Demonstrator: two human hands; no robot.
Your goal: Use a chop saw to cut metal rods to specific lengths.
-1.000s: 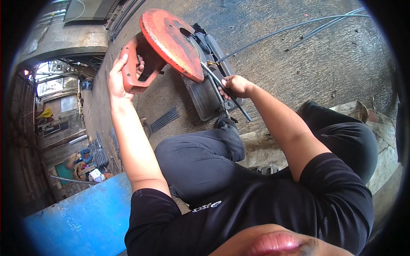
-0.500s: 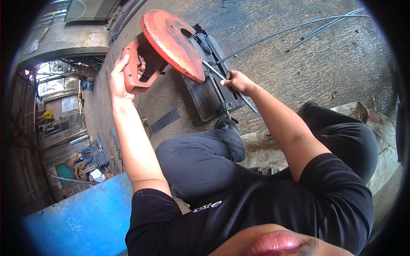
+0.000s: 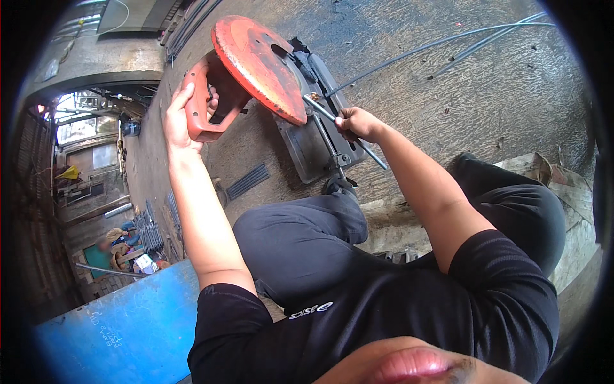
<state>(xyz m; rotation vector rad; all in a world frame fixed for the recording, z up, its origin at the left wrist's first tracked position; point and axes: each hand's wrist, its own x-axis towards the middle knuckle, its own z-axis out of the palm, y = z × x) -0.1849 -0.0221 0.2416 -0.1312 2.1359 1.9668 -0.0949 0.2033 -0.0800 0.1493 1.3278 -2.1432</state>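
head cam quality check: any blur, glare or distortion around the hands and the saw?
Head view: daylight, even, no hard glare on the orange blade guard; left hand on the saw handle and right hand on the metal rod are fairly sharp. Fisheye bends the long rods on the concrete floor, with a black vignette at the rim. The bright doorway at left looks overexposed.

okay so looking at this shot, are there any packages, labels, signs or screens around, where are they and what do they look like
No packages or screens show.
White lettering: a short printed mark low on the front of the person's black shirt.
Faint chalk-like scrawl: pale marks on the blue panel at the lower left.
Yellow patch: far left in the background, hanging in the shed; too small to tell if it is a sign.
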